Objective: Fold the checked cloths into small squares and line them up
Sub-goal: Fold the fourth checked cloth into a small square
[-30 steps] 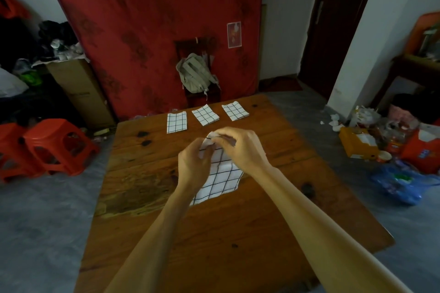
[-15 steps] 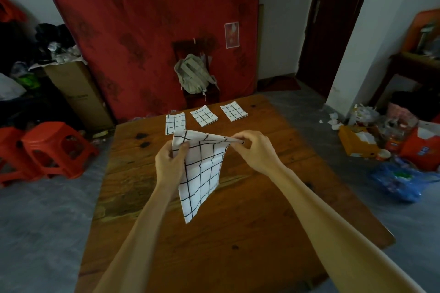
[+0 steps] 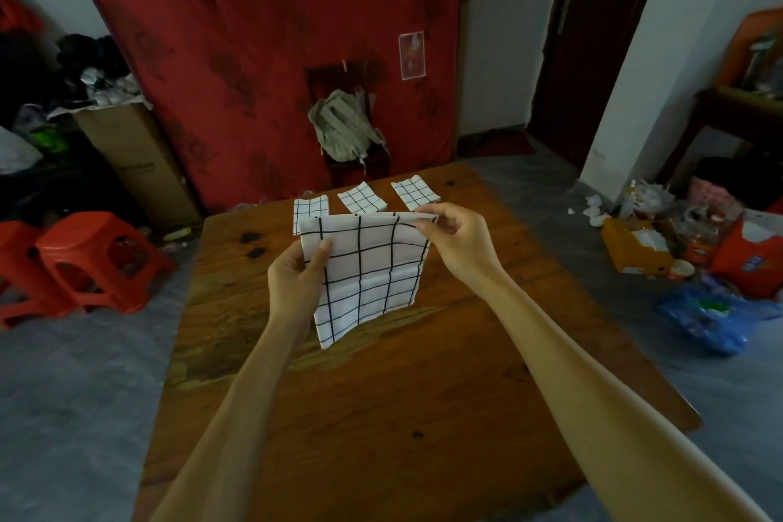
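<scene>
A white cloth with a black check (image 3: 367, 275) hangs spread out above the wooden table (image 3: 381, 394). My left hand (image 3: 294, 280) pinches its upper left edge, thumb on the front. My right hand (image 3: 457, 244) pinches its upper right corner. The cloth's lower part hangs free over the table. At the table's far edge lie three folded checked squares in a row: the left one (image 3: 310, 208), partly hidden by the held cloth, the middle one (image 3: 362, 197) and the right one (image 3: 414, 192).
A chair with a grey backpack (image 3: 344, 131) stands behind the table against a red curtain. Red plastic stools (image 3: 99, 259) sit on the floor at the left, beside a cardboard box (image 3: 135, 165). Boxes, bags and litter (image 3: 686, 250) crowd the floor at the right.
My hands have moved apart, drawing the cloth from a bunched shape into a flat hanging sheet. It has also been lifted off the table.
</scene>
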Demonstrator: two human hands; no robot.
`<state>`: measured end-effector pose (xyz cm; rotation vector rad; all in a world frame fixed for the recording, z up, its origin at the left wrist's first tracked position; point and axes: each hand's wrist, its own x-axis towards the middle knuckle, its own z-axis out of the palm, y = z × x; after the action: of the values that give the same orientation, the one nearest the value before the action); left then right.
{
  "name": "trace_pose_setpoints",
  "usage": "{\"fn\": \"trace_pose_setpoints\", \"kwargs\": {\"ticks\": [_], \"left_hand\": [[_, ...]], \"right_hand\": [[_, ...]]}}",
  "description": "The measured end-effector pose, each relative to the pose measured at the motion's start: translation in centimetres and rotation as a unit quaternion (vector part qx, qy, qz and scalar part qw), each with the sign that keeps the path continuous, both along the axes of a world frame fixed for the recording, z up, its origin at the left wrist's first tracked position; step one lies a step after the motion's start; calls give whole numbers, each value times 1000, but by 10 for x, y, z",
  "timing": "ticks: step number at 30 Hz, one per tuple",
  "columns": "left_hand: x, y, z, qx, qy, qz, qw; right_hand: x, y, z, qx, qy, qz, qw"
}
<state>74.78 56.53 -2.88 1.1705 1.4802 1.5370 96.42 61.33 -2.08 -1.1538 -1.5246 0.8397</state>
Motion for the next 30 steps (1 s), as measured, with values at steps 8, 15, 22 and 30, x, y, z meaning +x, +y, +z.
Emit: {"fn": "trace_pose_setpoints", "kwargs": {"ticks": [8,15,22,30], "left_hand": [[3,-1,0,-5,8,18,1000],[6,-2,-2,-13,4,25,1000],[11,-4,-4,-20,-2,25,999],[18,-4,-4,-9,45,26,999]], "right_hand": [[3,-1,-2,1,8,-14,1000],[5,-1,-5,5,0,-18,1000],[7,0,-8,11,-5,-32,999],[4,-5,-13,61,-103,-58,991]]}}
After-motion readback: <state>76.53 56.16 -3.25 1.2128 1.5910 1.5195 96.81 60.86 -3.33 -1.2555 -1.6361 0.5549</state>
